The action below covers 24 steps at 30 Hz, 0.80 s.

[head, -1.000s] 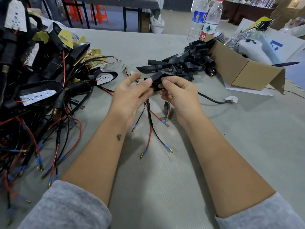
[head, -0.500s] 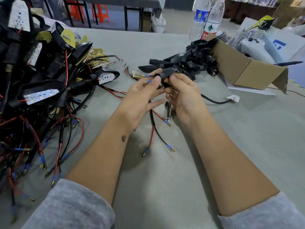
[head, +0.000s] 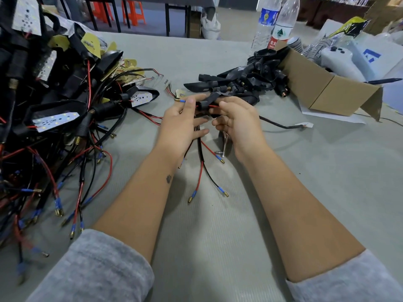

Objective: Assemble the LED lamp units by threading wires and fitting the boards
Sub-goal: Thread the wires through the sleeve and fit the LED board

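Observation:
A black lamp housing sits between my two hands above the table's middle. My right hand grips it from the right. My left hand pinches a red wire with a blue-sleeved brass tip at the housing's round collar. More red and black wires hang from under my hands onto the table. Empty black housings are heaped behind my hands. Finished units with white LED boards and trailing leads are piled at the left.
An open cardboard box lies at the right with white items behind it. Two water bottles stand at the back. A black cable with a white plug runs right of my hand. Metal pliers lie under my right hand.
Both hands have lifted slightly away from me with the housing. A red wire end with its blue tip now shows at the housing's collar between my fingers.

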Available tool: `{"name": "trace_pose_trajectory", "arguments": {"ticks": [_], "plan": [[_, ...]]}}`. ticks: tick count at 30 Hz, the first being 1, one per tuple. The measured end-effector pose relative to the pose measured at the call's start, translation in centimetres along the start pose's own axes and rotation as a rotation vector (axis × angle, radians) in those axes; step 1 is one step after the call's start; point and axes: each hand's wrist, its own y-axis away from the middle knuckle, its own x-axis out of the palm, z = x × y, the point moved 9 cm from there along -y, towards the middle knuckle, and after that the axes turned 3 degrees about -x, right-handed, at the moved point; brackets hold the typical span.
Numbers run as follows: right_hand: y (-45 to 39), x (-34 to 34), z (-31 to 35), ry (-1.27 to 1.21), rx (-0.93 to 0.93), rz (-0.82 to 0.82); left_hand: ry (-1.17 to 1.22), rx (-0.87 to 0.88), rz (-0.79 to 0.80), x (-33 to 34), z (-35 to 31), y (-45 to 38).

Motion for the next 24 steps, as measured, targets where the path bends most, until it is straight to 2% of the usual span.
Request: {"name": "trace_pose_trajectory", "arguments": {"ticks": [3,7,10,13,19,24], "plan": [[-0.1,-0.2,-0.1,-0.016,0.008,-0.01,0.1,0.01,-0.093,-1.1,-0.2,-0.1],[-0.5,-1.7,-0.4,-0.075,0.025,-0.146,0.258,-0.05,-0.188,-2.8,0.1,-0.4],[-0.7,-2.4,-0.6,-0.098,0.02,-0.196,0.459,-0.079,-0.134,-2.7,0.2,-0.7],[-0.7,-2.3,-0.8,-0.103,0.012,-0.17,0.59,-0.056,-0.038,-1.8,-0.4,-0.6],[-0.7,-2.2,-1.1,-0.358,0.06,-0.161,0.541,-0.033,0.137,-0.1,-1.4,0.1],[-0.6,-1.8,-1.5,-0.521,0.102,-0.13,0.465,-0.106,0.168,0.4,-0.5,0.0]]}}
